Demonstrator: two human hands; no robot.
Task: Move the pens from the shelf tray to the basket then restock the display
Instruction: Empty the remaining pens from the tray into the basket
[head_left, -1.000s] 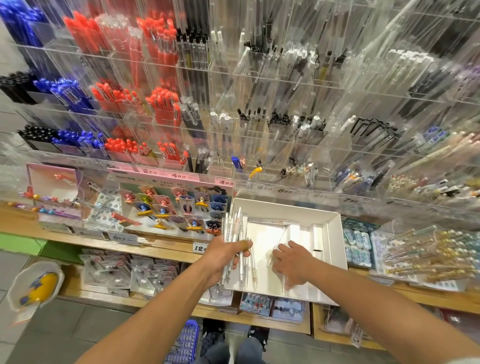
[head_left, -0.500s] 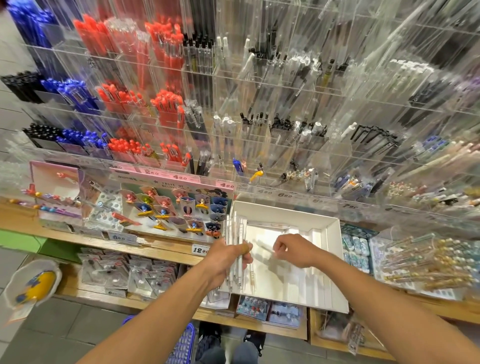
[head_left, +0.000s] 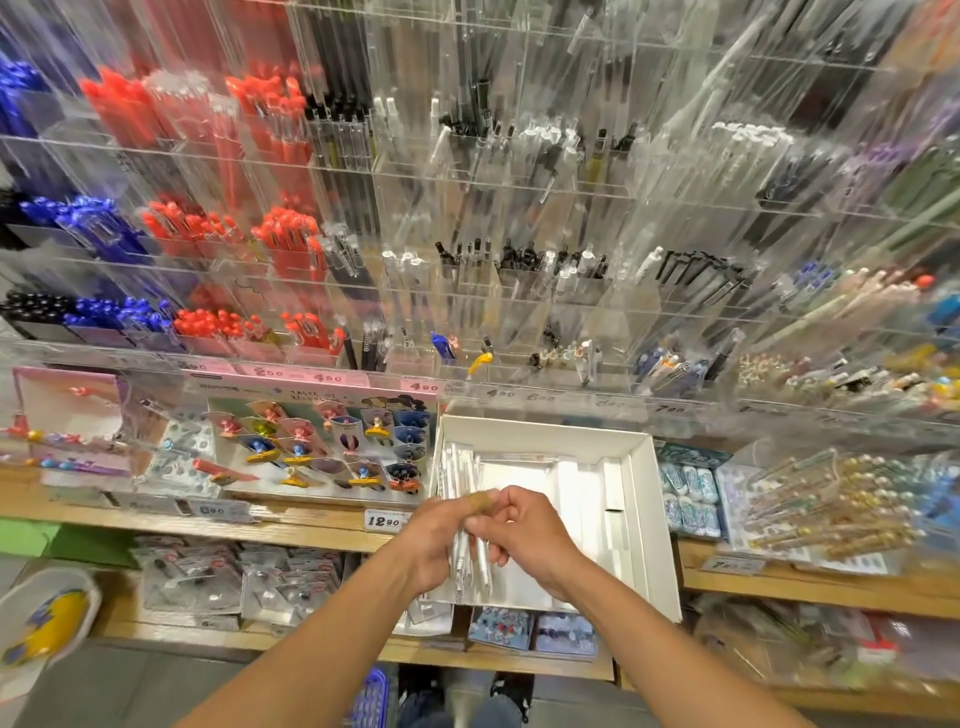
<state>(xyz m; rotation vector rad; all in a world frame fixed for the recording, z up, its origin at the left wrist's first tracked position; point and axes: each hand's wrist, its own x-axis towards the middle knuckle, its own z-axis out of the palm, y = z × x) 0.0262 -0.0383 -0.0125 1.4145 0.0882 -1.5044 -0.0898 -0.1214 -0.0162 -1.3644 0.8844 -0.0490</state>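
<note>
At lower centre of the frame, the left hand grips a bundle of clear pens over the white tray while the right hand pinches into it; best square the ends before lowering toward the blue basket.

We have one view only, from a head-worn wide-angle camera. We look forward and down from standing height, facing the pen display squarely, close enough that it fills the far field. The tray sits near centre, both forearms enter from the near edge, and the edges blur and bend.
</note>
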